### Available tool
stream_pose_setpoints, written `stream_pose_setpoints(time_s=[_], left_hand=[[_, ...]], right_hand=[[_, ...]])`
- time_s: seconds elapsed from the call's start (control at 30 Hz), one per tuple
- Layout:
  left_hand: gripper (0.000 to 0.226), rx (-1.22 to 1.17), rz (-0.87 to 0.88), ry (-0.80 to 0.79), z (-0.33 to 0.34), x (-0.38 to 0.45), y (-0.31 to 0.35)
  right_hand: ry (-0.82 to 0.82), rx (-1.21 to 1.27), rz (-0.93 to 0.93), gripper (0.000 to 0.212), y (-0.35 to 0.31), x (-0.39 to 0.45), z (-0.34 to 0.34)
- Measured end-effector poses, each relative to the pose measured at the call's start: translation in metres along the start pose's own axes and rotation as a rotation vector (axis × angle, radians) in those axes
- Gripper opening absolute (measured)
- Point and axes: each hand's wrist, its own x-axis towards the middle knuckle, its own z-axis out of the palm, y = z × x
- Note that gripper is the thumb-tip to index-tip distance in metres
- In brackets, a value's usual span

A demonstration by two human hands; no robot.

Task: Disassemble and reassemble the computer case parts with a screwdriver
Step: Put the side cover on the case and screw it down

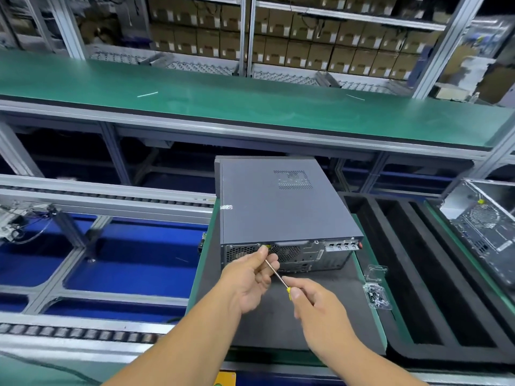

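So the left hand (250,277) has its thumb and fingertips pinched round the thin metal shaft of the screwdriver (274,273), right up by the tip, steadying it against the back panel of the computer case (281,215). The right hand (315,302) is curled round the yellow handle, which is mostly hidden in its grip. The shaft's long axis runs from the handle at lower right up to the tip at upper left, pointing at a screw spot near the top edge of the back panel, beside the fan grille. Can't see the screw itself.

To do this bit well, he'd probably want the tip seated square, push along the shaft and turn slowly so it doesn't slip.

The case lies flat on the dark mat (267,324), back panel facing the person, long side running away toward the mat's far edge. A clear bag of screws (376,295) sits at the mat's right edge
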Motion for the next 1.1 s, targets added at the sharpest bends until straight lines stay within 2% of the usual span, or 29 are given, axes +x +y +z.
stream_pose_setpoints(time_s=[0.2,0.4,0.63,0.9,1.1], left_hand=[[0.01,0.003,-0.073,-0.058,-0.003,0.005,0.003],[0.007,-0.006,-0.126,-0.018,-0.002,0.013,0.002],[0.015,-0.09,-0.144,-0.027,0.004,0.024,0.004],[0.016,-0.007,-0.135,-0.022,0.003,0.024,0.012],[0.019,0.05,-0.123,0.005,0.003,0.024,0.014]], right_hand=[[0.023,-0.002,0.018,0.036,0.002,0.003,0.004],[0.057,0.032,0.055,0.027,-0.002,0.006,0.013],[0.099,0.106,0.081,0.031,-0.016,0.016,0.029],[0.123,0.134,0.076,0.031,-0.017,0.021,0.038],[0.141,0.143,0.166,0.028,-0.016,0.022,0.042]])
